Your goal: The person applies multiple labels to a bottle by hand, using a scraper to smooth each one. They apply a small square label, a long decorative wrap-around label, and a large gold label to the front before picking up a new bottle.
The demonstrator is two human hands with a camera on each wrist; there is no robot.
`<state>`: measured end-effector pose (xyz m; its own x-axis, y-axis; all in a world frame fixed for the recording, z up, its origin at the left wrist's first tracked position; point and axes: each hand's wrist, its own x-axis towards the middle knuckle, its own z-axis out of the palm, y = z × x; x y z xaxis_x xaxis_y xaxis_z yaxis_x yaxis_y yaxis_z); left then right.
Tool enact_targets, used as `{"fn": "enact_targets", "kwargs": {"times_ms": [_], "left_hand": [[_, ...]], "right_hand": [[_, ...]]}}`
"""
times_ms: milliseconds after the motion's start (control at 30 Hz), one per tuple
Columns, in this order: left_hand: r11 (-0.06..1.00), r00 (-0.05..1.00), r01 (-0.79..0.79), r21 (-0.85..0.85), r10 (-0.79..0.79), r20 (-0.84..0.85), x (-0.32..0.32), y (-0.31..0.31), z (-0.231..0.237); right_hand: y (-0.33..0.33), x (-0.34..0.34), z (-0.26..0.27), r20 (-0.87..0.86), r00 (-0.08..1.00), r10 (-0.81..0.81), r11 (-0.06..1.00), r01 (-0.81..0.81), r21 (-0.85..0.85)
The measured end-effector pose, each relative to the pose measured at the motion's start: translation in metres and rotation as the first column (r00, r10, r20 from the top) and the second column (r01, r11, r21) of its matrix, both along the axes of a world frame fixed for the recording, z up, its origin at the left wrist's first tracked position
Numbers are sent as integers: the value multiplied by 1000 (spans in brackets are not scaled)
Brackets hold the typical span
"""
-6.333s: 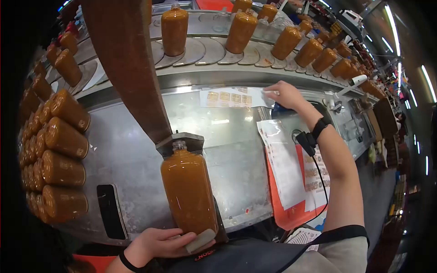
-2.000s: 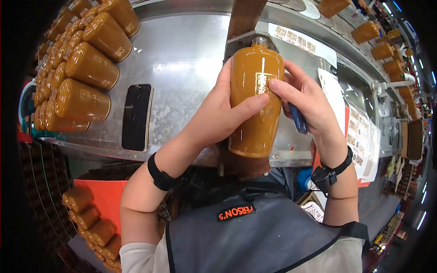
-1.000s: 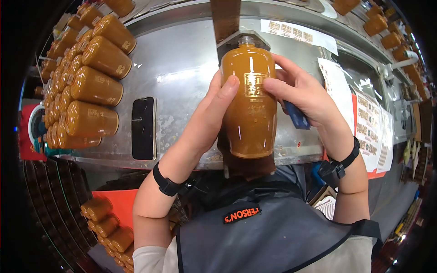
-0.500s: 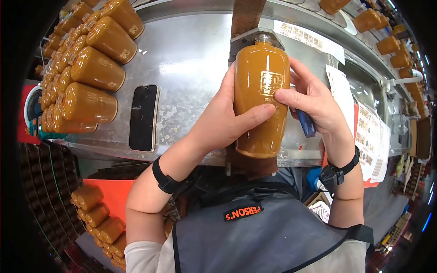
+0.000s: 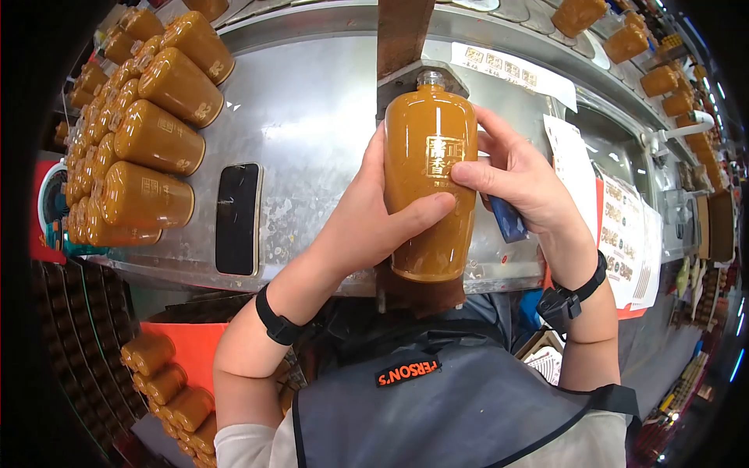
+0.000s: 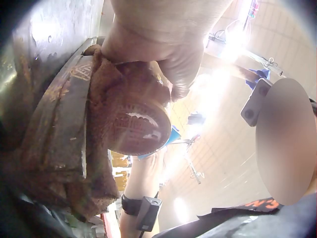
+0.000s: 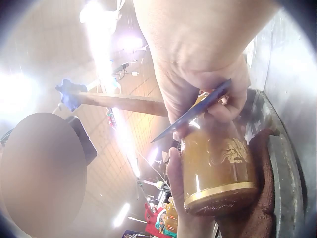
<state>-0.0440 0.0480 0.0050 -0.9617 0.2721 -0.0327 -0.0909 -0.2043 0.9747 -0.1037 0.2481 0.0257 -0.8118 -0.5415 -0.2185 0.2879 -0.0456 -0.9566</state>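
Note:
An amber-brown bottle (image 5: 425, 246) with a clear glass neck lies on a support with its base toward the person, a gold character decal (image 5: 445, 156) on its front. My left hand (image 5: 370, 210) grips its left side, thumb laid across the front below the decal. The right hand (image 5: 519, 175) is at the other side, thumb tip on the decal's lower right edge. A flat blue scraper (image 5: 509, 220) is held in that hand's fingers, and its thin edge shows in the right wrist view. Under the bottle, brown cloth (image 6: 101, 134) covers the support in the left wrist view.
Stacked amber bottles (image 5: 160, 140) and a phone (image 5: 238, 218) lie to the left on the metal table (image 5: 304, 101). A decal strip (image 5: 511, 72) lies behind the bottle, more decal sheets (image 5: 624, 234) at right. A rusty upright beam (image 5: 402, 31) stands behind the bottle's neck.
Earlier the right hand was at the decal strip and the left held a grey-green pad by a plain bottle. Now both hands are on the decal-bearing bottle; over the last second only the thumbs shift slightly.

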Motion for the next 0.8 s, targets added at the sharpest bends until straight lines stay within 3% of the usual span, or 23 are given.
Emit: {"fn": "enact_targets", "kwargs": {"times_ms": [633, 800], "left_hand": [[998, 997, -57, 2, 57, 50, 2, 3, 1], [987, 981, -141, 74, 129, 141, -11, 4, 10]], "right_hand": [[-2, 0, 4, -43, 999, -22, 1000, 23, 21], [-2, -6, 12, 8, 1000, 20, 994, -20, 103]]}}
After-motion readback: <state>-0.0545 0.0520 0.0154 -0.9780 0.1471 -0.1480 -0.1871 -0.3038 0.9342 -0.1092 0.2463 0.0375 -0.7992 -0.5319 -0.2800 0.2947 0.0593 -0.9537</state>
